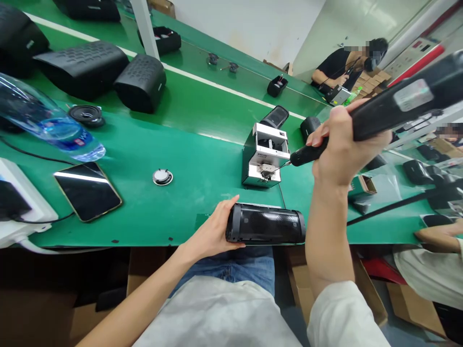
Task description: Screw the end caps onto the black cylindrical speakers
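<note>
Holding speaker (pixel 267 224), screwdriver (pixel 379 113) at feeder (pixel 249 159)

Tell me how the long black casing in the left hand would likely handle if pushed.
The black casing would probably feel stiff: its edges look straight, with no visible denting beside the left hand. Its glossy front may be somewhat slippery, judging by the reflections.

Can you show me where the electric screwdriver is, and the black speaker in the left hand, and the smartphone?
Electric screwdriver (pixel 379 114): head view, on its thick black body.
Black speaker (pixel 266 224): head view, middle of its shiny long side.
Smartphone (pixel 88 192): head view, on its dark screen.
</note>
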`<state>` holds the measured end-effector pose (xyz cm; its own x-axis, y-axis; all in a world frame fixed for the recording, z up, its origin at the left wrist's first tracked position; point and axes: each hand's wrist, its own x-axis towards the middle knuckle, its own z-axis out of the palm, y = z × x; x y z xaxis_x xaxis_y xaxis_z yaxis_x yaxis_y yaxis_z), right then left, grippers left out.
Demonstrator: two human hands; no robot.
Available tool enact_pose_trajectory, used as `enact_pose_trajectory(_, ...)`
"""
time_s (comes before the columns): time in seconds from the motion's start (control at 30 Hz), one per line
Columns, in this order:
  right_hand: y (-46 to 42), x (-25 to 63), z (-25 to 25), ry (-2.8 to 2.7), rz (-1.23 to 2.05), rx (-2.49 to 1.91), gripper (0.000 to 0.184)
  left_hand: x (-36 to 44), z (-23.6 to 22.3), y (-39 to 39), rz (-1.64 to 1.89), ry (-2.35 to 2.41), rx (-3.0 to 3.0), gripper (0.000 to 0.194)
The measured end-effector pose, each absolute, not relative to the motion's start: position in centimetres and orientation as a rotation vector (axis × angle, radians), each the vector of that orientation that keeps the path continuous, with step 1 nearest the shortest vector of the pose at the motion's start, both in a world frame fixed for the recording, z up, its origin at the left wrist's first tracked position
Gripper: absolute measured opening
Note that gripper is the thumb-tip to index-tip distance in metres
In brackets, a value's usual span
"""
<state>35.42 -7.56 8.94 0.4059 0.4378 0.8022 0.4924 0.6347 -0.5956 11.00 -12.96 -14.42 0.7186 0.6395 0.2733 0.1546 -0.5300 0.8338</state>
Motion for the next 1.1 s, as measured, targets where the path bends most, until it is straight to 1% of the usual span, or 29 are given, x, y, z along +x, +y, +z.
enact_pose_trajectory(0.17,-6.7,35.8,7.7,-1.221,-0.082,-1.181,0.047,11.0,-14.5,-13.2,0.734,0.626,2.075,0.153)
enact_pose_trajectory(0.37,-5.7,36.5,7.8,-1.195,-0.039,-1.208,0.062,11.0,-14.5,-13.2,0.737,0.631,2.078,0.151)
enact_pose_trajectory(0.47,-6.1,36.7,7.8,-1.178,-0.015,-1.198,0.062,11.1,-14.5,-13.2,0.735,0.64,2.079,0.148)
enact_pose_trajectory(0.53,-7.0,36.6,7.7,-1.215,0.02,-1.221,0.059,11.1,-14.4,-13.1,0.74,0.636,2.082,0.143)
enact_pose_trajectory(0.7,-10.2,34.6,7.7,-1.56,0.271,-1.337,0.058,11.3,-14.3,-13.0,0.793,0.596,2.08,0.131)
enact_pose_trajectory(0.83,-11.9,32.4,8.7,-1.529,0.352,-1.304,0.051,11.3,-14.1,-12.9,0.809,0.58,2.051,0.124)
enact_pose_trajectory(0.93,-12.7,30.7,10.1,-1.473,0.349,-1.278,0.044,11.3,-14.0,-13.0,0.805,0.575,2.046,0.124)
enact_pose_trajectory(1.0,-13.0,29.3,11.0,-1.383,0.314,-1.202,0.032,11.3,-14.0,-13.0,0.807,0.571,2.042,0.123)
enact_pose_trajectory(1.07,-13.2,27.9,11.5,-1.234,0.306,-1.081,0.014,11.3,-14.0,-13.0,0.812,0.567,2.031,0.123)
enact_pose_trajectory(1.1,-13.1,27.3,11.5,-1.166,0.321,-1.018,0.007,11.3,-14.0,-13.0,0.814,0.565,2.025,0.123)
